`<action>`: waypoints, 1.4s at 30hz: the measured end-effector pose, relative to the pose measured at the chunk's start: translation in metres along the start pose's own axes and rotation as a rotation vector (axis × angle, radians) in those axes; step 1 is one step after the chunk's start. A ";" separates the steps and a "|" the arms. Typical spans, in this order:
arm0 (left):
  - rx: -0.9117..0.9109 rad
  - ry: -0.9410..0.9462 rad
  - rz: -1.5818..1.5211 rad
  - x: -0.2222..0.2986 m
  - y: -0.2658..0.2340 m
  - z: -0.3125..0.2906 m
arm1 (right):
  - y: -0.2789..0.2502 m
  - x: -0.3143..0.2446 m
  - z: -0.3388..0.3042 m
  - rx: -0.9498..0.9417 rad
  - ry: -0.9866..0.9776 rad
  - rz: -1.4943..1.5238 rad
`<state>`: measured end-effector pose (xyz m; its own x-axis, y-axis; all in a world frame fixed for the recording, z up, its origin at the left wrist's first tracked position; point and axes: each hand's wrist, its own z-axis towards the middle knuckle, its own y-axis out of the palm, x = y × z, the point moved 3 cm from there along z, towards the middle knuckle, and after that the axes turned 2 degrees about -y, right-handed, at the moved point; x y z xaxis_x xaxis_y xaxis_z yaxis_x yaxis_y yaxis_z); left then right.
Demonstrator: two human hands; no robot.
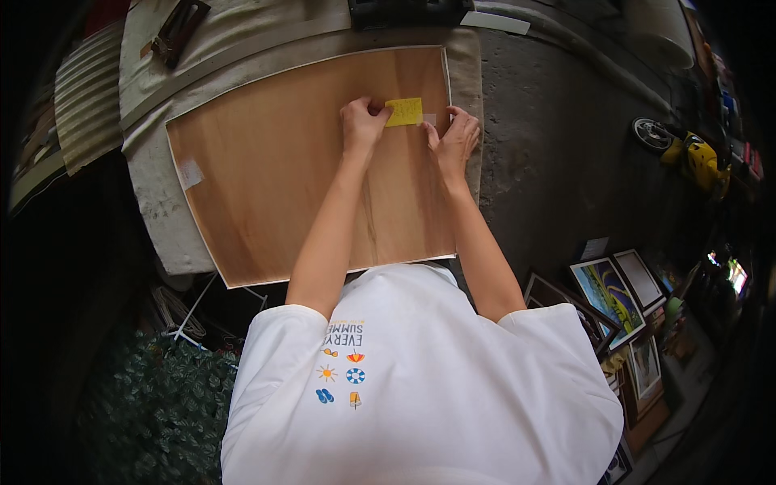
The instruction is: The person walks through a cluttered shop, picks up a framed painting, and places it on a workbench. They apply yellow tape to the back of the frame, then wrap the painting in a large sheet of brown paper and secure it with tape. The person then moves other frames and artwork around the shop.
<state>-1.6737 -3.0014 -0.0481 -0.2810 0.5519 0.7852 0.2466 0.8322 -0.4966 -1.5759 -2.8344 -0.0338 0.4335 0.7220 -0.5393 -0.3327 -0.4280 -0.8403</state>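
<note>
A wide wooden panel (283,178) with thin white edges lies flat before me, like the back of a frame. Near its far right corner sits a yellow paper note (404,111) with handwriting. My left hand (363,128) is closed, thumb and finger pinching the note's left edge. A small pale strip, apparently tape (430,120), lies at the note's right side. Beside it my right hand (454,144) is open, thumb close to the strip and fingers reaching over the panel's right edge. A whitish patch (191,174) is on the panel's left side.
The panel rests on a cloth-covered table (166,218). A dark frame piece (179,32) and a black case (408,12) stand at the far side. Framed pictures (608,299) lean at the right, with a yellow motorbike (703,162) beyond. Leafy greenery (153,404) fills the lower left.
</note>
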 end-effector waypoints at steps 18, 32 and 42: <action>0.020 0.060 0.068 0.002 0.002 -0.003 | 0.009 0.006 0.008 0.030 0.075 -0.027; -0.017 0.005 0.021 0.007 -0.002 -0.003 | 0.005 -0.003 0.005 -0.028 0.208 -0.014; 0.020 0.052 -0.004 0.007 0.000 -0.004 | 0.009 -0.002 0.003 -0.041 0.211 0.001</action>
<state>-1.6721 -2.9981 -0.0416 -0.2329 0.5455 0.8051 0.2267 0.8355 -0.5006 -1.5821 -2.8381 -0.0399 0.6001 0.5937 -0.5361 -0.3005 -0.4537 -0.8389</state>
